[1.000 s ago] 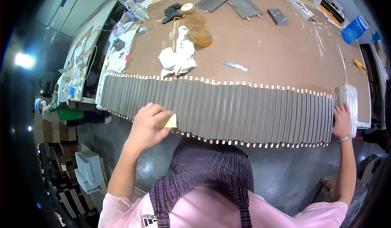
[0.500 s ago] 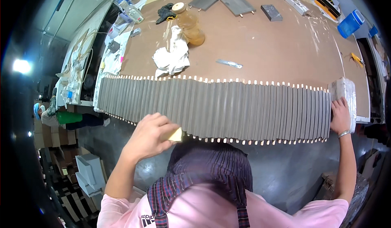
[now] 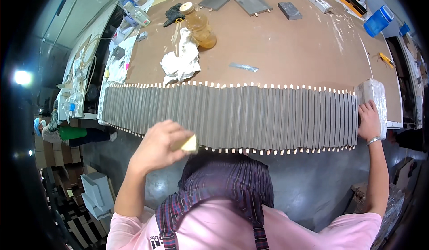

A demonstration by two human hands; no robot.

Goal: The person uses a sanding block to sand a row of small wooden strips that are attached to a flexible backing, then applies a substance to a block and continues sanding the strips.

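A long row of thin grey panels (image 3: 250, 116) stands on edge, packed side by side, with pale wooden pegs sticking out along the far and near edges. Closed around a pale yellow sponge-like block (image 3: 191, 143), my left hand (image 3: 156, 145) is at the row's near edge, left of the middle. The block looks slightly blurred; whether it touches the panels I cannot tell. At the right end, my right hand (image 3: 370, 121) rests with fingers stretched out between the last panel and a plastic-wrapped block (image 3: 377, 100). Its thumb is partly hidden.
Beyond the row lie a white cloth (image 3: 182, 62), a jar of amber liquid (image 3: 201, 29), a metal blade (image 3: 244, 67), a dark glove (image 3: 173, 14) and loose grey panels (image 3: 253, 3). A blue container (image 3: 379, 21) and yellow cutter (image 3: 386, 60) are at right. Another person (image 3: 73, 131) is at far left.
The whole view has shifted, so the table and row appear slightly farther left and higher. Both hands stay at about the same places along the row, the left still gripping the sponge-like block.
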